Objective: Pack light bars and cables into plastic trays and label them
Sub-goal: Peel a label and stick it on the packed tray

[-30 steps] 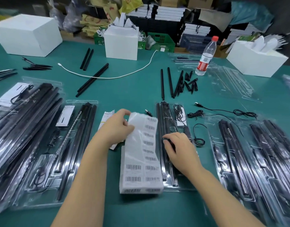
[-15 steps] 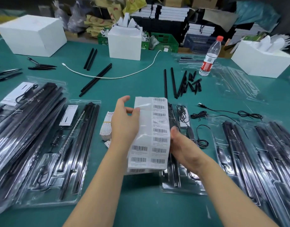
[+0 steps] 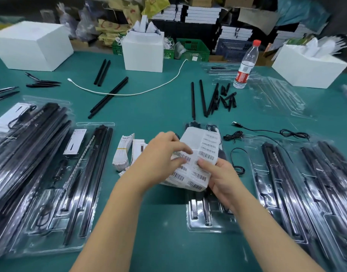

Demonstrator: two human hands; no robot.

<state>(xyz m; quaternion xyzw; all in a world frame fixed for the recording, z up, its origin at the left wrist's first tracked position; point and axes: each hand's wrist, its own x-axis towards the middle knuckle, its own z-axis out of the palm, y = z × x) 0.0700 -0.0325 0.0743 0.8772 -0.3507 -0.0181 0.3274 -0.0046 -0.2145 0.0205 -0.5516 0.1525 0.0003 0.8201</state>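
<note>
Both hands work a label sheet held above the packed tray on the desk: the right hand pinches its lower right edge, the left hand presses fingertips onto one barcode sticker. Labelling seems in hand; next comes peeling one sticker and fixing it to that tray. Loose cables lie beyond.
</note>
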